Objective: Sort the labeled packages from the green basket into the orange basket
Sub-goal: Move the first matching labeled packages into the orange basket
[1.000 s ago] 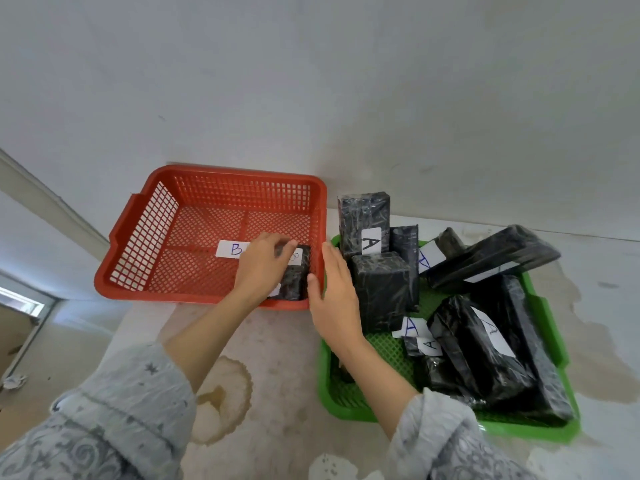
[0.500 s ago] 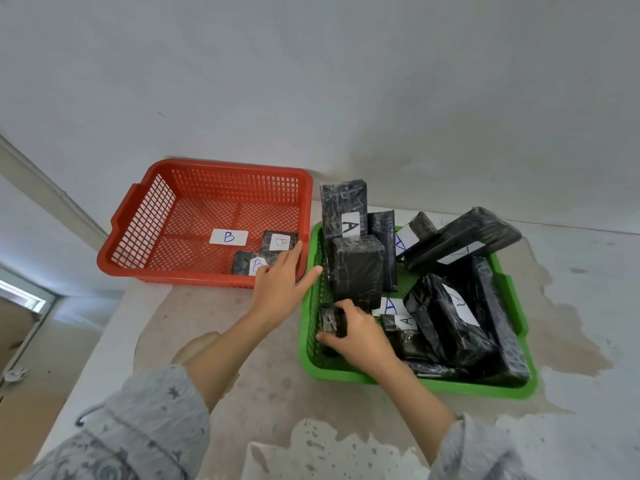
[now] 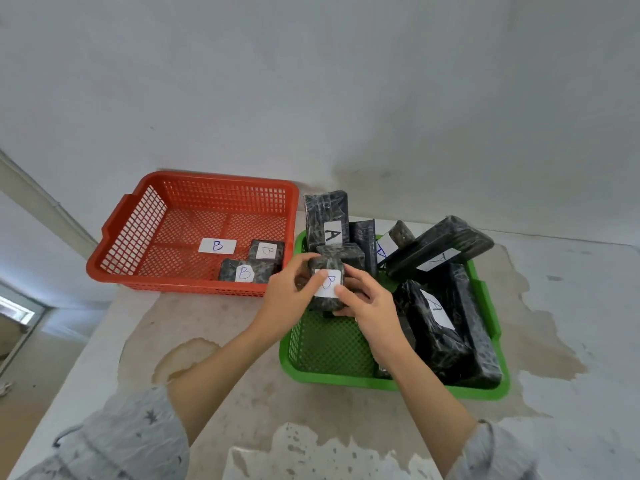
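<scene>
A small black-wrapped package (image 3: 327, 284) with a white label marked B is held above the near-left corner of the green basket (image 3: 346, 377), just over its rim. It is clamped between both hands: the left hand (image 3: 289, 299) is closed on its left side and the right hand (image 3: 367, 311) on its right and lower edge, with a thumb laid across the label.

In the orange basket (image 3: 138, 216), just beside the green one on the left, two B-labelled packages (image 3: 254, 266) are already laid against the near-right wall, touching each other, and a loose white B card (image 3: 217, 245) lies on the mesh floor near them. The rest of that basket is bare.

The green basket is seen to hold a crowd of larger black packages (image 3: 436, 327), several bearing labels marked A; one tall A package (image 3: 327, 218) stands upright at the far-left corner. Whether more B packages are buried among them cannot be told.

The sorting is judged to be partly done: two B packages are placed, a third is in transit, and the carry across to the orange basket is left to do. Both baskets stand on a stained table (image 3: 214, 348).
</scene>
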